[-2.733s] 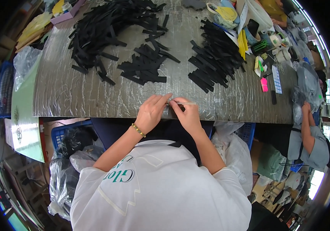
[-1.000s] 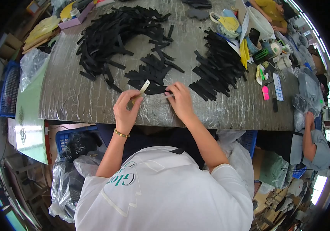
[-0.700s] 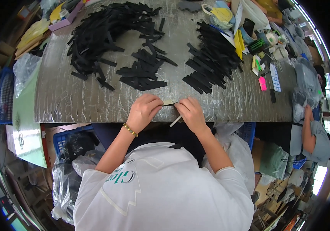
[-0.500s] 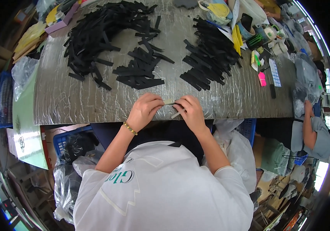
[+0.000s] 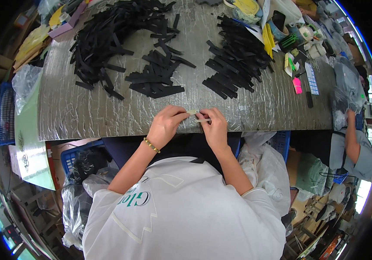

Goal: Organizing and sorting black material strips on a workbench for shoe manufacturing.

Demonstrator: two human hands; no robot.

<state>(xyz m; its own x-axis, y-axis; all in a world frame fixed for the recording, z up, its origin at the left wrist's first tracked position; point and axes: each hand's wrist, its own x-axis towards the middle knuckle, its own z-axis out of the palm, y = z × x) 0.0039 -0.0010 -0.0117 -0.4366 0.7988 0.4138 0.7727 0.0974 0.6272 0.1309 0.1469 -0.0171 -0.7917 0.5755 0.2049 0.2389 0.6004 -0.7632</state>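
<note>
A small pale piece [image 5: 192,112] is held between the fingertips of both hands, over the front part of the table [image 5: 121,117] near its close edge; whether it is lifted clear or rested on the surface cannot be told. Its left end is pinched by the left hand [image 5: 165,123], thumb and fingers drawn together, and its right end is met by the right hand [image 5: 215,128], in whose bent fingers a slim light stick [image 5: 203,120] is also gripped, roughly level, its free end pointed leftward. Whether anything dark is caught along with the piece is too small to be made out. The step in hand is judged to be fine two-handed lining up at the pale piece, not yet finished; for the next move, a firm left pinch and a small, controlled shift of the right fingertips seem to be called for, with the stick held out of the way. Ahead of the hands, a small heap of black strips [image 5: 155,77] is spread loosely, flanked on the left by a larger tangled pile [image 5: 101,41] and on the right by a more evenly ranked pile [image 5: 238,60], beyond which a pink object [image 5: 297,86] is set
</note>
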